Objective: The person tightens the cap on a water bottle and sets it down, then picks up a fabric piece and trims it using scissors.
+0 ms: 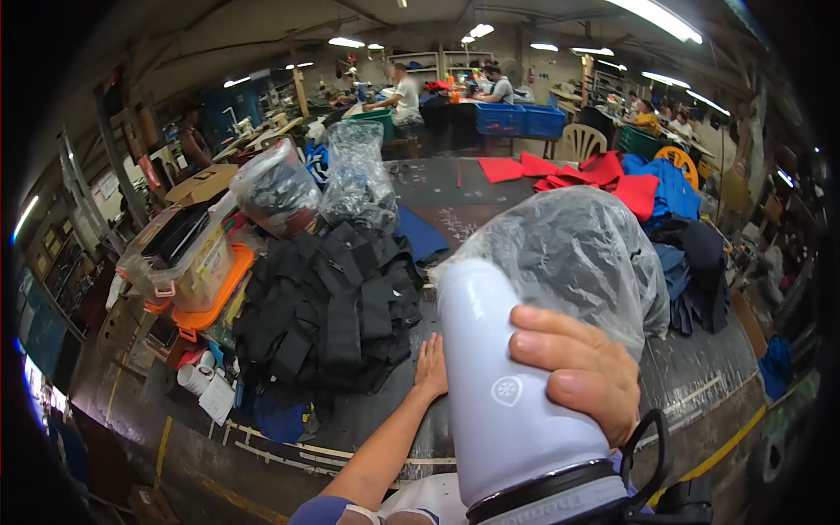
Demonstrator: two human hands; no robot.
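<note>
A white insulated water bottle (pixel 490 350) with a black-rimmed lid fills the lower middle of the view. Its base points up and away, and its lid end is close to the camera. My right hand (pixel 582 367) is wrapped round the bottle's right side. On the dark table, my left hand (pixel 430 367) lies flat with its fingers stretched out, holding nothing. Just left of it is a heap of black fabric pieces (pixel 332 306). Behind the bottle, a large clear plastic bag (pixel 577 254) with dark contents rests on the table.
Filled plastic bags (pixel 276 188) stand at the back left, near a clear storage box (pixel 192 262) on an orange lid (pixel 214 297). Red fabric (pixel 604 175) and blue fabric (pixel 661 184) lie at the back right. Farther off are blue bins (pixel 521 121) and several people at machines.
</note>
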